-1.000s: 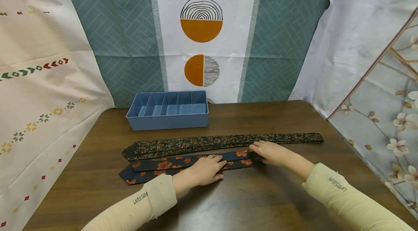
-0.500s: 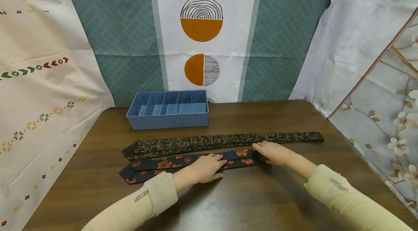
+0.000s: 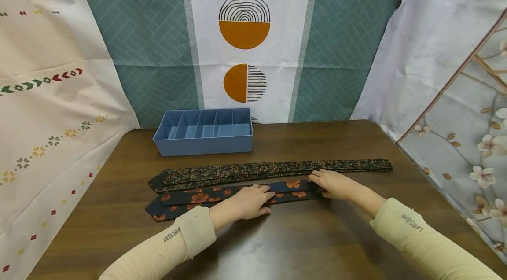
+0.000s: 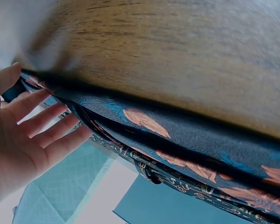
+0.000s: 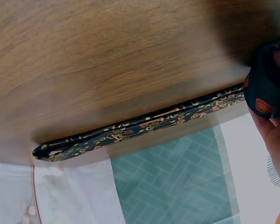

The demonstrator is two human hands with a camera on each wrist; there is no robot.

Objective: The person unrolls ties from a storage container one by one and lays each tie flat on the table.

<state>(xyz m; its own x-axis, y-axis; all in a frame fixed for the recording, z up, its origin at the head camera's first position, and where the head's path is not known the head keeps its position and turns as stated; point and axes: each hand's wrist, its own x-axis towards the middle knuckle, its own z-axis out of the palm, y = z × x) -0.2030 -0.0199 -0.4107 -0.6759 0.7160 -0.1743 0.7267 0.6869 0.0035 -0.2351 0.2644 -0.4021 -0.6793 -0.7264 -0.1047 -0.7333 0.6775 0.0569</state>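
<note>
A dark navy necktie with orange flowers (image 3: pixel 200 197) lies folded lengthwise across the table, its pointed end to the left. My left hand (image 3: pixel 251 202) rests on its middle, and in the left wrist view the fingers (image 4: pixel 60 147) spread nearly straight along it. At the tie's right end my right hand (image 3: pixel 332 184) grips a bent-over part. The right wrist view shows this floral loop (image 5: pixel 265 91) curving in front of the fingers; the thumb is mostly hidden. Just behind lies a second necktie, dark with a small gold pattern (image 3: pixel 277 169), also folded lengthwise.
A blue box with several compartments (image 3: pixel 203 147) stands at the back left of the wooden table (image 3: pixel 309 245). Patterned cloths (image 3: pixel 344 42) hang behind the table and along both sides. The gold-patterned tie reaches close to the table's right edge.
My right hand has shifted slightly to the right with the end of the floral necktie. The left hand stays in nearly the same place, and the patterned tie and box lie as before.
</note>
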